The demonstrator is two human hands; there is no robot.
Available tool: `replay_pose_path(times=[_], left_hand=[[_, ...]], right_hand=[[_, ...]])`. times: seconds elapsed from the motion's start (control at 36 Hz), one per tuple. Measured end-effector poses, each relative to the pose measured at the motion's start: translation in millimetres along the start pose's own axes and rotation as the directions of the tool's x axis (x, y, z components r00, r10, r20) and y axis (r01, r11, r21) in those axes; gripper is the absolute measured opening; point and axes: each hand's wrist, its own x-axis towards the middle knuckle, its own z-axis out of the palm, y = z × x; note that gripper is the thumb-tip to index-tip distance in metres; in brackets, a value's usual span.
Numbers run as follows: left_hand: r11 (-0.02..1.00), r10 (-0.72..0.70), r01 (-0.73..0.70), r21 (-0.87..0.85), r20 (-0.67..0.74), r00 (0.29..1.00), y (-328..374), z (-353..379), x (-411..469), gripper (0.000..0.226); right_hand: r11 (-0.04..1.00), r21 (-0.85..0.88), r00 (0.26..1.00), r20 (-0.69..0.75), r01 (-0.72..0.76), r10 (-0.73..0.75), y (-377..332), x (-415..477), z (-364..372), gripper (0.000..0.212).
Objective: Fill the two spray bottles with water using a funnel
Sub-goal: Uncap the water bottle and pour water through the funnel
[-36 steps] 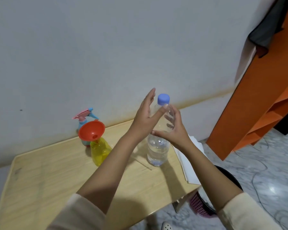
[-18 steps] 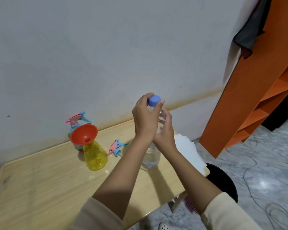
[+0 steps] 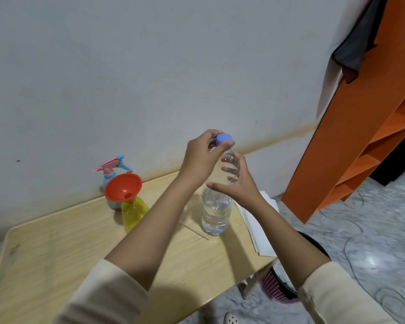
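A clear water bottle [image 3: 216, 212], about half full, stands upright on the wooden table [image 3: 56, 253]. My left hand [image 3: 202, 157] pinches its blue cap [image 3: 223, 139] from above. My right hand [image 3: 237, 185] wraps the bottle's upper body from the right. To the left, a yellow spray bottle [image 3: 133, 212] stands with an orange funnel [image 3: 123, 187] set in its neck. Behind it is a blue spray bottle [image 3: 111, 181] with its pink and blue trigger head on.
A stack of white papers [image 3: 258, 226] lies at the table's right edge. A black bin with a pink basket [image 3: 281, 291] sits on the marble floor below. An orange shelf unit [image 3: 360, 141] stands to the right, and cables trail on the floor.
My left hand went from flat beside the bottle neck to gripping the cap. The loose trigger head seen half a second ago is now hidden behind my left arm.
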Motion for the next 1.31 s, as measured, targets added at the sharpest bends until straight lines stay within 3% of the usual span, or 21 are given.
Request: replay_pose_path(times=[0.11, 0.19, 0.28, 0.36, 0.42, 0.61, 0.75, 0.81, 0.97, 1.17, 1.31], left_hand=[[0.998, 0.033, -0.021, 0.056, -0.223, 0.974, 3, 10, -6, 0.037], [0.992, 0.066, -0.041, 0.116, -0.22, 0.973, 5, 8, -2, 0.04], [0.996, 0.047, -0.047, 0.071, -0.003, 0.999, 3, 0, 3, 0.035], [0.999, -0.002, 0.017, -0.049, 0.308, 0.952, -2, -9, 6, 0.042], [1.0, 0.004, -0.012, 0.019, 0.356, 0.934, -3, -11, 8, 0.043], [0.994, 0.068, -0.081, 0.079, 0.152, 0.986, 2, -6, 4, 0.021], [0.988, 0.099, -0.077, 0.134, -0.171, 0.98, 5, 3, -1, 0.038], [0.99, 0.075, -0.043, 0.136, -0.239, 0.968, 8, 5, 0, 0.043], [0.992, 0.073, -0.035, 0.122, -0.318, 0.945, 15, 14, 1, 0.044], [0.993, 0.028, -0.074, -0.088, -0.44, 0.898, -5, -3, -12, 0.025], [0.99, -0.125, 0.139, 0.024, -0.313, 0.941, -97, -5, -63, 0.033]], right_hand=[[1.0, -0.006, 0.999, 0.04, -0.006, 0.006, -1, 0, -1, 0.102], [1.0, -0.008, 0.999, 0.053, -0.014, 0.014, -1, 0, -4, 0.104], [1.0, 0.005, 0.999, 0.044, -0.019, 0.019, 0, -1, -7, 0.102], [1.0, 0.015, 0.998, 0.055, -0.024, 0.023, -1, -2, -7, 0.1], [1.0, 0.01, 0.998, 0.056, -0.02, 0.019, -1, -2, -6, 0.1], [1.0, 0.013, 1.0, 0.012, -0.015, 0.015, 1, -3, -2, 0.1], [1.0, -0.003, 1.0, 0.011, -0.007, 0.007, 0, -4, 0, 0.1], [1.0, -0.01, 1.0, 0.009, -0.005, 0.005, 0, -6, 0, 0.103], [1.0, 0.0, 1.0, -0.003, -0.006, 0.006, -2, -7, 2, 0.104], [1.0, 0.001, 1.0, -0.012, 0.003, -0.003, 0, -7, 2, 0.094], [0.999, 0.031, 0.999, -0.03, 0.028, -0.027, 4, -7, 3, 0.091]])
